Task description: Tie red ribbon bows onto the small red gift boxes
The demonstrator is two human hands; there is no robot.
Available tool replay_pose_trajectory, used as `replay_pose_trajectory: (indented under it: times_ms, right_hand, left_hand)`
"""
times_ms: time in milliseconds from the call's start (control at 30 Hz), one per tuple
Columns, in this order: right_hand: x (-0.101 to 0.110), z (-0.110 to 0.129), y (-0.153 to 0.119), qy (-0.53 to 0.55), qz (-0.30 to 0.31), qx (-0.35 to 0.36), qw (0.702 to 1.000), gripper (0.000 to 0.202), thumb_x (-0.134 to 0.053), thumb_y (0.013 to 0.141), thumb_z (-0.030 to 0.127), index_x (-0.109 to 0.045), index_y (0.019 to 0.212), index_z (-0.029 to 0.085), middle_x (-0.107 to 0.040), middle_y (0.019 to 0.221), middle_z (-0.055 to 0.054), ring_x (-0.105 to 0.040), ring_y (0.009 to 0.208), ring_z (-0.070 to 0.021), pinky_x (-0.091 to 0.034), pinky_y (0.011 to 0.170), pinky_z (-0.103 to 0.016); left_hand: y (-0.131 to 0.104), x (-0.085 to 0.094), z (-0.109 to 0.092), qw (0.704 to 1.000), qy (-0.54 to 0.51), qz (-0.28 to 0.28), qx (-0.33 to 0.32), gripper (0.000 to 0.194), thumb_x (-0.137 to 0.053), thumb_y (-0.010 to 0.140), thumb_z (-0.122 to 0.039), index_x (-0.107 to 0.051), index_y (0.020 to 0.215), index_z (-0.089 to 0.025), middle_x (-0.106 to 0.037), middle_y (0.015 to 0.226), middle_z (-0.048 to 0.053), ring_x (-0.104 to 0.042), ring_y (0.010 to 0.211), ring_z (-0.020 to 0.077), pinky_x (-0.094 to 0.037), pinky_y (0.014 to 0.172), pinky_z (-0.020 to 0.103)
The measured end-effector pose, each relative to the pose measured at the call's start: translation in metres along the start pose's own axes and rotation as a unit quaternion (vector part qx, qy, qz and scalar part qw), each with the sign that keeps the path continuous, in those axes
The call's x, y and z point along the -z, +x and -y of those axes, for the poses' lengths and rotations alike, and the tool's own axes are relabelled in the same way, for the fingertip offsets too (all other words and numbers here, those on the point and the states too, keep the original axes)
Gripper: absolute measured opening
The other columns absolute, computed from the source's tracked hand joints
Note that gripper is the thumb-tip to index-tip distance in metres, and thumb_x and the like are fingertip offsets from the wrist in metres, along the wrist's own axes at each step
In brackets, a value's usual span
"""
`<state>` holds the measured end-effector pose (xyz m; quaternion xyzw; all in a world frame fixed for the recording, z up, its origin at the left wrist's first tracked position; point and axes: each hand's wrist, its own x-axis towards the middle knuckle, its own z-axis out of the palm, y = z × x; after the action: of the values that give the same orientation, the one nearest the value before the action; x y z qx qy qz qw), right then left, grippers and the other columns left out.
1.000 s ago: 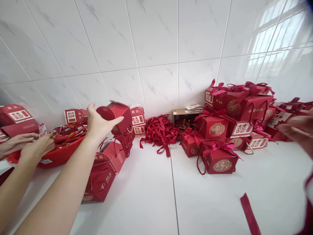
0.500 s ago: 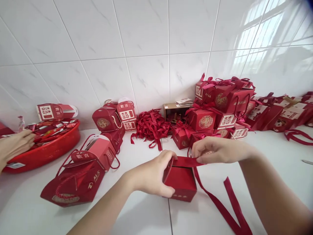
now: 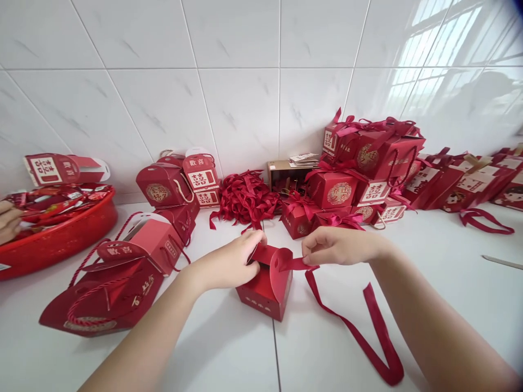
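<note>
A small red box (image 3: 261, 296) stands on the white tiled surface in front of me, its rounded side flap raised on the right. My left hand (image 3: 237, 262) is closed on the box's left upper part, with some fingertips hidden behind the card. Beside the flap, my right hand (image 3: 333, 247) pinches a dark red ribbon (image 3: 359, 335) that comes from the hole in the flap. The ribbon's long tail lies loosely bent on the surface to the right.
Red boxes (image 3: 116, 288) stand at left, near a red basin (image 3: 81, 231) where another person's hand reaches in. Piled ribbons (image 3: 247, 198), a cardboard box (image 3: 278, 166) and stacked bow-tied boxes (image 3: 335, 190) line the wall. A metal blade (image 3: 502, 262) lies far right.
The box has turned and shifted left, and its right flap now faces me, raised. My right hand has moved left and draws ribbon at the flap's hole. The view has shifted slightly.
</note>
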<state>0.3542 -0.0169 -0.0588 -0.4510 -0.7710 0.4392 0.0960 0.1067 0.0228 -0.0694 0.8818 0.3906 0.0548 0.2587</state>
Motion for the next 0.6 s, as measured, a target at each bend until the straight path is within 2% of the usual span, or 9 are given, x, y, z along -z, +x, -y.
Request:
replay_pose_trajectory:
  times_ms: [67,133,233,300,433,600]
  right_hand:
    - [0.000,0.001,0.000,0.005,-0.003,0.002,1.000,0.021,-0.049,0.084,0.029,-0.052,0.068,0.017,-0.038,0.064,0.004,-0.032,0.057,-0.0079,-0.025,0.052,-0.023]
    - [0.000,0.002,-0.001,0.018,-0.009,0.007,1.000,0.022,-0.049,0.085,0.032,-0.052,0.069,0.017,-0.037,0.064,0.004,-0.031,0.057,-0.0079,-0.025,0.052,-0.023]
    - [-0.001,0.005,-0.002,0.022,-0.017,0.003,1.000,0.023,-0.049,0.085,0.034,-0.052,0.069,0.017,-0.036,0.063,0.005,-0.030,0.056,-0.0077,-0.024,0.050,-0.023]
    - [-0.002,0.007,-0.003,0.017,-0.029,-0.008,0.999,0.022,-0.049,0.085,0.033,-0.053,0.069,0.017,-0.037,0.063,0.005,-0.031,0.056,-0.0077,-0.024,0.050,-0.023]
    - [-0.003,0.012,-0.006,0.003,-0.058,-0.047,0.997,0.020,-0.050,0.083,0.032,-0.055,0.070,0.017,-0.040,0.063,0.004,-0.034,0.056,-0.0078,-0.026,0.050,-0.022]
    - [-0.004,0.019,-0.014,-0.034,-0.092,-0.066,0.993,0.018,-0.050,0.081,0.030,-0.056,0.070,0.017,-0.044,0.063,0.004,-0.037,0.056,-0.0079,-0.027,0.050,-0.022]
  left_hand:
    - [0.001,-0.001,0.000,1.000,0.009,0.003,-0.012,0.022,-0.044,0.074,-0.023,-0.053,0.095,-0.024,-0.057,0.104,0.004,-0.058,0.086,0.0203,-0.048,0.076,0.033]
    - [0.000,0.000,0.000,1.000,0.018,0.009,-0.023,0.022,-0.044,0.076,-0.023,-0.054,0.096,-0.025,-0.054,0.118,0.005,-0.058,0.098,0.0222,-0.048,0.082,0.034]
    - [-0.003,0.002,0.000,0.999,0.037,0.020,-0.031,0.023,-0.045,0.079,-0.025,-0.057,0.099,-0.027,-0.037,0.145,0.000,-0.046,0.125,0.0256,-0.046,0.093,0.036]
    - [-0.004,0.004,-0.001,0.998,0.049,0.021,-0.036,0.022,-0.046,0.081,-0.026,-0.059,0.098,-0.029,-0.027,0.152,-0.005,-0.037,0.133,0.0255,-0.042,0.099,0.037]
    - [-0.005,0.005,-0.004,0.997,0.062,0.009,-0.042,0.017,-0.048,0.081,-0.029,-0.060,0.094,-0.029,-0.029,0.152,-0.008,-0.037,0.134,0.0246,-0.041,0.102,0.039]
    - [-0.005,0.004,-0.008,0.993,0.088,-0.025,-0.074,0.017,-0.049,0.081,-0.026,-0.063,0.091,-0.028,-0.034,0.150,-0.005,-0.041,0.131,0.0225,-0.042,0.102,0.038]
